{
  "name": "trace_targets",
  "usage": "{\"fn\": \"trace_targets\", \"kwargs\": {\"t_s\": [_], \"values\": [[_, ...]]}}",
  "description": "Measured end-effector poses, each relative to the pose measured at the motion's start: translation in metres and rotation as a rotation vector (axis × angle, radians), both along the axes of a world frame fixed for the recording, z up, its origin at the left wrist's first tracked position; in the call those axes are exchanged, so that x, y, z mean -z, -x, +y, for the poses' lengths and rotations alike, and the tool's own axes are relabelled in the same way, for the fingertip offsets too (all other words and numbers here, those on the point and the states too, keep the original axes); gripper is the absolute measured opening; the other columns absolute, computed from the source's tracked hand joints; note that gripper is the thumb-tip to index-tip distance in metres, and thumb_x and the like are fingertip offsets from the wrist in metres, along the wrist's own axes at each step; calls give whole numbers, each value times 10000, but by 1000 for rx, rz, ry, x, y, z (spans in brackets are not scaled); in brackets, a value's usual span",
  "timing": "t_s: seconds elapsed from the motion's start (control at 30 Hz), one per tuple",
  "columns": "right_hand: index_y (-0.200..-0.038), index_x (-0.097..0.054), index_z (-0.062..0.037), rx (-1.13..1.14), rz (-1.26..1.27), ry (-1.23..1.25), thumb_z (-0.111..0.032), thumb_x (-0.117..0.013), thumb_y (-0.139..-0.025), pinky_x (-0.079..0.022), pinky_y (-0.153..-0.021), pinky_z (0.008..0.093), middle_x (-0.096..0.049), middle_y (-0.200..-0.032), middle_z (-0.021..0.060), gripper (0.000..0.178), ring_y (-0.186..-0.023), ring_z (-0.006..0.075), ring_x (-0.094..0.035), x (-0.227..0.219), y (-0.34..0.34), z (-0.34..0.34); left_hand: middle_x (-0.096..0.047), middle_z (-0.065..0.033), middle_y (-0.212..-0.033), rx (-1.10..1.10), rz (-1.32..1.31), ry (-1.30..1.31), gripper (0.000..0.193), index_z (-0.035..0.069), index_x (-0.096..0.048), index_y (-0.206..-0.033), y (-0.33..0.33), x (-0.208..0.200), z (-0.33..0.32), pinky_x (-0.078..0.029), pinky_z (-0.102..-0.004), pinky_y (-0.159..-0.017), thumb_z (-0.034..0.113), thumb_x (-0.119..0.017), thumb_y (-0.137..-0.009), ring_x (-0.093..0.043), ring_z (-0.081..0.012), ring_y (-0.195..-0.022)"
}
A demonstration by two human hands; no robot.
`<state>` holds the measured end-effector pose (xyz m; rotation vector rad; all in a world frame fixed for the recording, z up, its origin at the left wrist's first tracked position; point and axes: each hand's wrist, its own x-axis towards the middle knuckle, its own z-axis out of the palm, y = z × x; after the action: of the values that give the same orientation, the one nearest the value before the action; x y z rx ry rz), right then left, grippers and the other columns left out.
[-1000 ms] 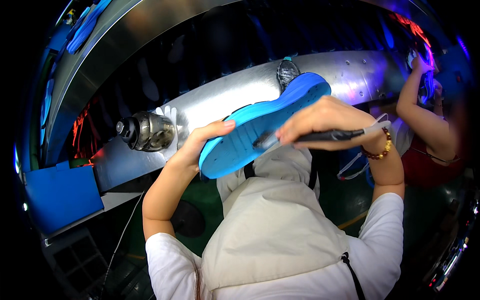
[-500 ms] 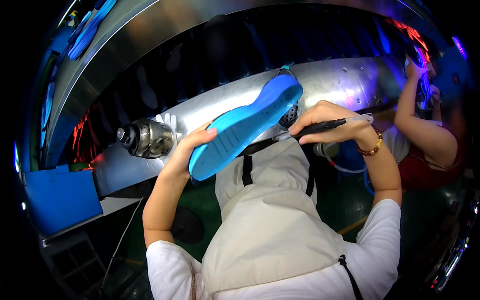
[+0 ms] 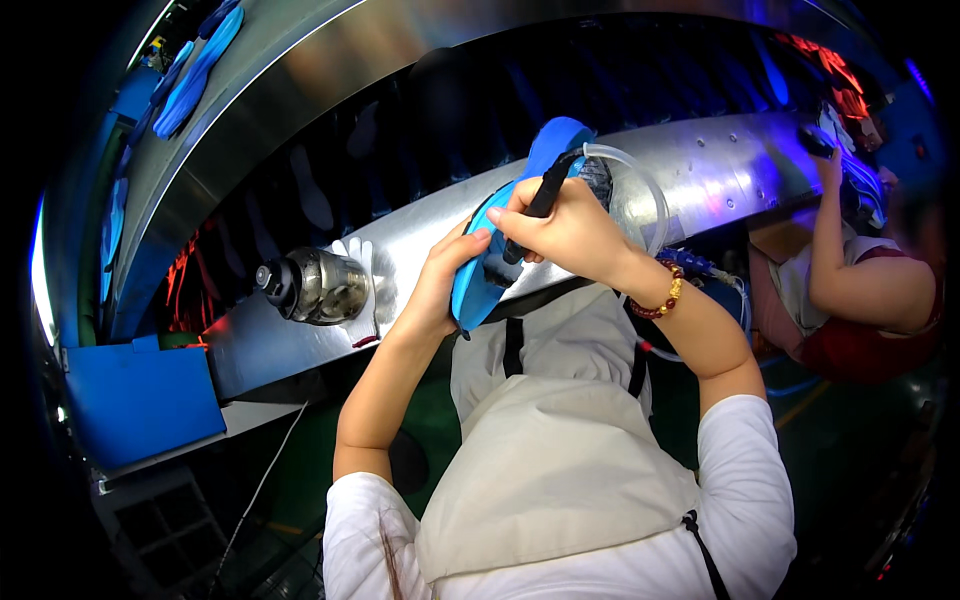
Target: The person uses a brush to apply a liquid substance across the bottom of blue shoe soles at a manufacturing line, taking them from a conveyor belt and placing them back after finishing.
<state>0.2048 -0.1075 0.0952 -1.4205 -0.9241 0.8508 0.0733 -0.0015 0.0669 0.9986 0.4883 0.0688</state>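
Observation:
My left hand (image 3: 440, 275) is closed around the near end of a blue shoe sole (image 3: 556, 140), which stands tilted above my lap at the edge of the metal ledge (image 3: 690, 165). My right hand (image 3: 575, 235) grips a black-handled brush (image 3: 548, 190) with a clear tube (image 3: 650, 185) curving from its upper end. The brush points down at the sole, and its tip is hidden behind my fingers and the sole. Both hands are close together, fingers almost touching. Behind the sole, a dark perforated object (image 3: 597, 180) shows in part on the ledge.
A clear bottle with a black lid (image 3: 318, 287) lies on the ledge at left, beside a white glove (image 3: 366, 275). Past the ledge, dark soles hang in a row. A blue box (image 3: 140, 400) stands at far left. At right, a co-worker (image 3: 865, 290) handles soles.
My right hand has moved left with the brush, up against the sole. The sole has turned more edge-on, and my left hand has shifted right with it.

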Motion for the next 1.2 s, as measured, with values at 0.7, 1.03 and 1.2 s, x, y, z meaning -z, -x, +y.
{"fn": "trace_targets", "kwargs": {"t_s": [0.7,1.03,1.2], "values": [[-723,-597,12,484,74,15,-256,-620,-795,-475,-496,208,-588,-590,61,278,-498,115,-585,59,-57,5,-536,-160,-1084,-148,146,179,525,-18,-406,-1225,9,11,0,-473,-324,-772,306,-480,-818,-563,-224,-919],[-1038,-555,86,273,-485,83,-264,-600,-791,-471,-731,288,-610,-915,232,431,-772,241,-619,82,-4,-4,-542,-183,-1085,-192,23,383,508,-27,-403,-1190,-3,27,-6,-507,-403,-784,326,-482,-833,-580,-279,-943],[-968,-570,89,335,-565,-134,-142,-614,-724,-481,-751,340,-587,-952,246,339,-839,344,-595,91,10,-14,-555,-172,-1067,-171,-12,343,482,-25,-428,-1168,-2,28,-7,-500,-396,-795,318,-482,-834,-582,-264,-933]]}}
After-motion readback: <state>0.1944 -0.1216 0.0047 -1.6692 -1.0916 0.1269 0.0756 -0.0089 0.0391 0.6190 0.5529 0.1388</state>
